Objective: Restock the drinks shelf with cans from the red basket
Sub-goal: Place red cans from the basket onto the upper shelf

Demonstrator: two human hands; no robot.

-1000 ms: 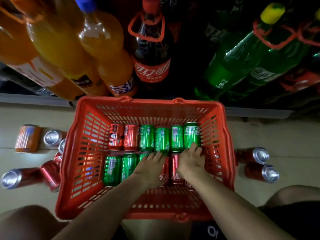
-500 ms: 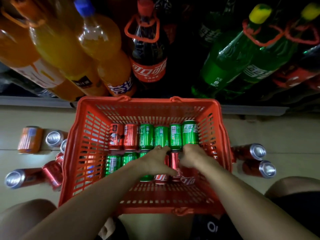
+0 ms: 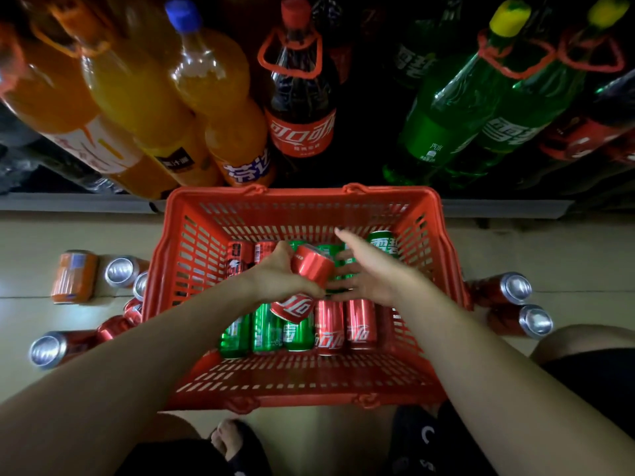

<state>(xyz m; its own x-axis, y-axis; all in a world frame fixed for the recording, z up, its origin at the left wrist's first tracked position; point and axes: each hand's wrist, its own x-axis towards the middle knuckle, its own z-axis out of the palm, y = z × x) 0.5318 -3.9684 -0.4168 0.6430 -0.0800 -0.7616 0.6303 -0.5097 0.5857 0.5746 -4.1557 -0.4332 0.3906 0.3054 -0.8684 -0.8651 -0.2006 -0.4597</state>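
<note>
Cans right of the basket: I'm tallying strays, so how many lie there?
2, both red, lying on the floor: far can, and near can beside it. The basket may hide others.

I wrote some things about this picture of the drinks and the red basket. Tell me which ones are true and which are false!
1. The left hand holds a red can. True.
2. The right hand grips a green can. False: its fingers are spread and it holds nothing.
3. The red basket is empty. False: green and red cans lie in it, among them the near-row green cans.
4. An orange can lies on the floor to the left of the basket. True.
5. All the big bottles behind the basket are green. False: there are orange bottles and a dark cola bottle too.
</note>
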